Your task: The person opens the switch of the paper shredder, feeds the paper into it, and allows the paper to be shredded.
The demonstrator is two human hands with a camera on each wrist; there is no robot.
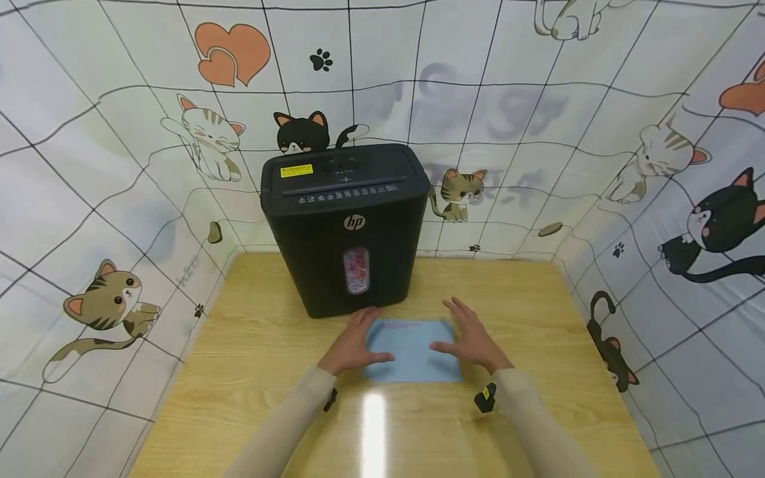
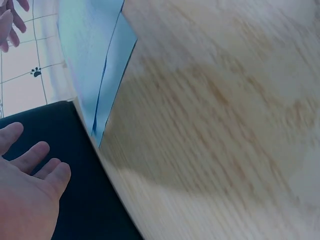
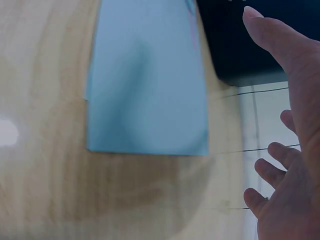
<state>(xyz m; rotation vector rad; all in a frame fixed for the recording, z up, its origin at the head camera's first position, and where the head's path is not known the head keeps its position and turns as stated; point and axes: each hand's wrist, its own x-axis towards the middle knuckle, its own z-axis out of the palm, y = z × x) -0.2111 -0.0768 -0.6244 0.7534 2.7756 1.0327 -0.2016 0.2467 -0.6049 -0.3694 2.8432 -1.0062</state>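
We are seeing a light blue sheet of paper [image 1: 412, 350] lying flat on the wooden table [image 1: 257, 372], just in front of the black shredder [image 1: 346, 226]. The left hand [image 1: 354, 345] is hovering at the sheet's left edge, its fingers [image 1: 366, 320] spread and straight, gripping nothing. The right hand [image 1: 472, 338] is hovering over the sheet's right edge, fingers [image 1: 457, 311] likewise spread. We cannot tell whether either is touching the paper.

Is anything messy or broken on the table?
Nothing stands out. The blue paper lies flat before the upright shredder, with the left hand and right hand open at its sides.
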